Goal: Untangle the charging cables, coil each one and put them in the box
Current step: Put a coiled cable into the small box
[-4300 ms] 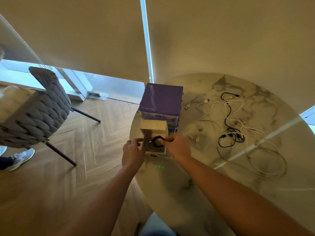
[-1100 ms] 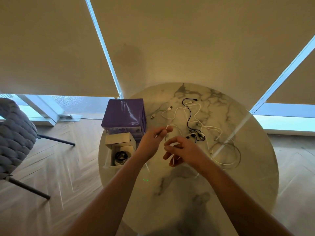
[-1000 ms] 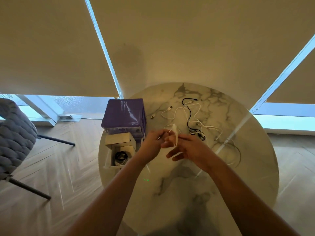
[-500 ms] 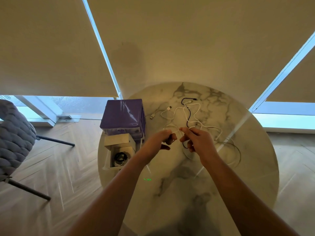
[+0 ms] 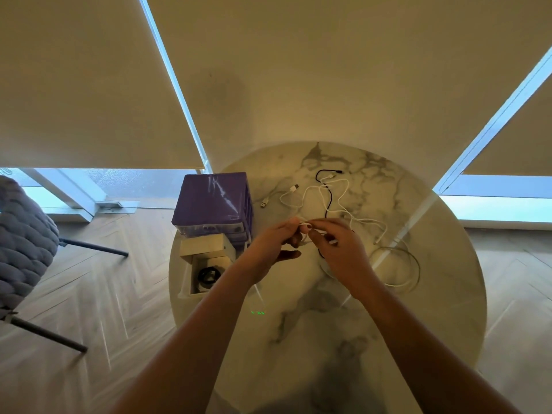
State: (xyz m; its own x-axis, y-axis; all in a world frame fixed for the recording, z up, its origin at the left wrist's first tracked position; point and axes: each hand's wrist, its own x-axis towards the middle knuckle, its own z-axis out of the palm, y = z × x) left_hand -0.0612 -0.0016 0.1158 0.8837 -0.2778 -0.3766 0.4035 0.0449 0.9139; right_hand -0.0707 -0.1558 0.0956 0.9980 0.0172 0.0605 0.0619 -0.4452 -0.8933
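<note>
Here, reading from the left, we pass a grey woven chair (image 5: 21, 243) on the wooden floor before we reach the round marble table (image 5: 328, 339). At the table's left edge sits a purple drawer unit (image 5: 213, 201), and just in front of it, touching or nearly so, the open white box (image 5: 206, 264), its lid tipped up and one black coiled cable (image 5: 208, 275) already lying inside.

Next come our hands, raised together over the middle of the table. Our left hand (image 5: 268, 249) has its fingertips curled in and pinches a white cable (image 5: 343, 209) at its near end; our right hand (image 5: 340, 252) pinches the same cable just beside it, the two sets of fingertips almost touching. From that shared pinch the white cable runs away from us and rightward in loose bends across the marble, so its free length lies beyond and to the right of our fingers, nearer the right hand.

A black cable (image 5: 327, 189) crosses those white bends farther back, and we judge this crossing to be what stands in the way of drawing the white one clear. Two loose USB plugs (image 5: 279, 195) lie to the left of the tangle. Farther right, a pale cable loop (image 5: 406, 264) rests near the table's right side, apart from the box.
</note>
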